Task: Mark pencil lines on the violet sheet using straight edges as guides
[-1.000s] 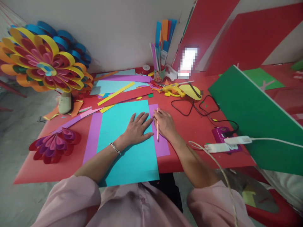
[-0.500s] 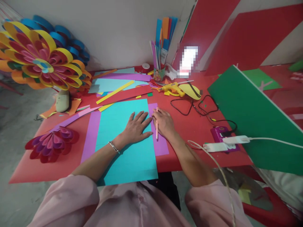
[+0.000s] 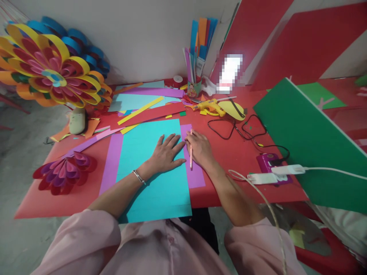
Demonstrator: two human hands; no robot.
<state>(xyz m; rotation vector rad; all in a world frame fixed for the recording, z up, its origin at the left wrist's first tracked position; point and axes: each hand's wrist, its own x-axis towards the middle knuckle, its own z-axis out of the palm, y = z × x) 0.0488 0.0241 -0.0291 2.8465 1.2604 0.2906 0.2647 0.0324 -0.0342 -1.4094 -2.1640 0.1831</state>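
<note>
Turquoise paper (image 3: 155, 194) lies flat on the red bench (image 3: 235, 152), directly in front of the person, over purple paper (image 3: 109, 162) that shows only as strips along both sides; the covered part is hidden, so whether it is one piece or two cannot be told. The left hand (image 3: 166, 154) presses flat on the turquoise with its fingers spread wide, its forearm covering part of the lower left edge. The right hand (image 3: 200, 148) rests on the right purple strip, fingers curled around a slim pink pencil (image 3: 191, 156); whether the pencil's point meets the paper cannot be made out. Behind, a bright patch (image 3: 229, 73) is blurred into blocks, and the large paper flower (image 3: 54, 76) and green board (image 3: 315, 152) are cut off at the sides.

The turquoise near edge juts past the bench's front edge toward the pink shirt (image 3: 149, 244). Its right edge runs just beside the left fingertips, between the two hands. Red surface shows from the right forearm to the white plugs (image 3: 288, 170), while loose strips, a yellow glue gun (image 3: 212, 107) and looping black cable (image 3: 252, 133) crowd the far side.

Both papers look smooth and matte, straight-cut. Near the left forearm sits a fan of rolled, teardrop-shaped paper petals (image 3: 64, 172) in red, purple and pink.
</note>
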